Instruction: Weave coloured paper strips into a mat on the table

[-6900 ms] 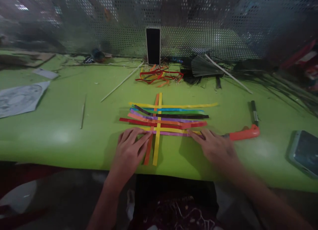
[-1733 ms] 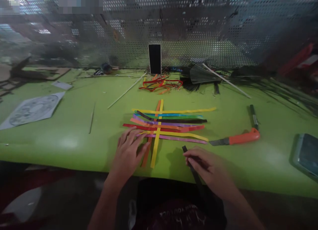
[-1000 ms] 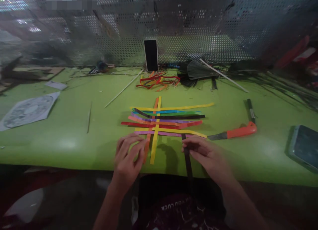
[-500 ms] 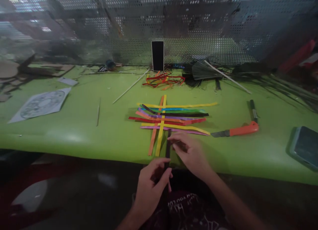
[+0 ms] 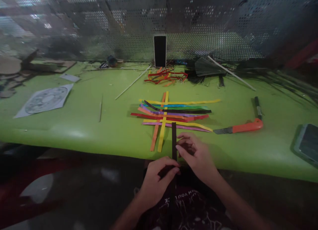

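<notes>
A long black strip (image 5: 174,134) stands upright in front of me, its top end just over the lower edge of a loose lattice of paper strips. My left hand (image 5: 160,177) pinches its lower part between thumb and fingers, past the table edge. Higher up, my right hand (image 5: 197,154) has curled fingers and thumb at the strip's right edge. In the lattice, a yellow strip (image 5: 162,132) and an orange strip (image 5: 155,135) run upright, crossing several sideways strips, among them a red strip (image 5: 139,115) and a pink strip (image 5: 188,127).
An orange-handled knife (image 5: 244,126) lies right of the lattice, beside a black marker (image 5: 257,106). Farther right is a phone (image 5: 309,144); another phone (image 5: 160,51) stands at the back behind tangled red scraps (image 5: 166,75). A printed paper (image 5: 46,99) lies left on the green table (image 5: 74,134).
The black strip has turned its flat side more toward me, and its top end sits slightly higher. Both hands have shifted a little to the right, and the view has moved slightly.
</notes>
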A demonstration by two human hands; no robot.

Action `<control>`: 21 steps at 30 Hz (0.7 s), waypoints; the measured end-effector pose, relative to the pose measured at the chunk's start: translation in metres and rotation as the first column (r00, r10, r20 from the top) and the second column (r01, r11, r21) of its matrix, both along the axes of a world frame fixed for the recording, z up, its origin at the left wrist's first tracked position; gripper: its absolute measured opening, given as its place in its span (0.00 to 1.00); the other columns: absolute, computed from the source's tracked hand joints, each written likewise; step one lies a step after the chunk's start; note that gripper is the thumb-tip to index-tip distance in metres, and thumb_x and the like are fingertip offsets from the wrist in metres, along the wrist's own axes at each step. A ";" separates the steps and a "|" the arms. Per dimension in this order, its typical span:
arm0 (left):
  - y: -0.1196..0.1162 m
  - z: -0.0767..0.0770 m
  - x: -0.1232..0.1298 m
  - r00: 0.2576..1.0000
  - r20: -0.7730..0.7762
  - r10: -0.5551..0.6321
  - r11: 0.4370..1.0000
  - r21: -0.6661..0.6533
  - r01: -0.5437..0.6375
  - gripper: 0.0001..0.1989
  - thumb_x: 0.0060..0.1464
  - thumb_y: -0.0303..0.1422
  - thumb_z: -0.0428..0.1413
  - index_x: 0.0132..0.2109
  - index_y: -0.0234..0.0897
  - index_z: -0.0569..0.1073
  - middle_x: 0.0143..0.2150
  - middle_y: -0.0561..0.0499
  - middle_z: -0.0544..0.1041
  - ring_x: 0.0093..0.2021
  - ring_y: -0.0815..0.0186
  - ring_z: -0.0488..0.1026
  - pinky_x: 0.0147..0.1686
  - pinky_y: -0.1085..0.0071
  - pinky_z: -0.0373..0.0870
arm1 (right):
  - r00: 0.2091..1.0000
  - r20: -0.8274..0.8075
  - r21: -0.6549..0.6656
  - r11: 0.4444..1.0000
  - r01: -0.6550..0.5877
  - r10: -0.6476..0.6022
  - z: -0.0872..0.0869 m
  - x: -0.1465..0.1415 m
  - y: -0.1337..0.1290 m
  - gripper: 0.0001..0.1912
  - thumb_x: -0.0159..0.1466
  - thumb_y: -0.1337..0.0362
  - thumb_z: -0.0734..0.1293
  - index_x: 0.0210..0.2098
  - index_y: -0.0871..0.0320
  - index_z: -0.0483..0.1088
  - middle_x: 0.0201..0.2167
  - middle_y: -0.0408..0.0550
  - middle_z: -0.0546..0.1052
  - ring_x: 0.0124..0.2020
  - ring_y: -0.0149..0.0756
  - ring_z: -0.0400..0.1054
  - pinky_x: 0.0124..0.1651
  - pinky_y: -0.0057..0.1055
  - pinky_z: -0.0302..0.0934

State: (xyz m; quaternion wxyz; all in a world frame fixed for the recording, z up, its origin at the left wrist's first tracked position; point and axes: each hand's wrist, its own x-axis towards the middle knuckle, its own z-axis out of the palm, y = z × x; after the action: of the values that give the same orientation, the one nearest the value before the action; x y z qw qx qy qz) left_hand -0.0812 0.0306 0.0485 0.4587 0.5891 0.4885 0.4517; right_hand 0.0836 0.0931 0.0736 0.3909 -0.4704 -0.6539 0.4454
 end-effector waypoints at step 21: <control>0.059 0.023 -0.063 0.866 -0.409 0.287 0.823 0.569 -0.004 0.08 0.65 0.24 0.56 0.46 0.37 0.79 0.39 0.49 0.82 0.40 0.64 0.77 0.43 0.66 0.76 | 0.750 0.659 0.605 0.633 -0.483 -0.057 -0.001 0.017 0.015 0.17 0.72 0.72 0.57 0.54 0.56 0.74 0.41 0.50 0.81 0.39 0.39 0.75 0.42 0.36 0.71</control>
State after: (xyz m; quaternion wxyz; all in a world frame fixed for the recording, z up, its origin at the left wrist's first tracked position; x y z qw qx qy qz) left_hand -0.1447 0.0896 0.0713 0.0979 0.7477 0.4803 0.4479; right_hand 0.1003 0.1078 0.0726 0.2493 -0.2998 -0.9208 0.0013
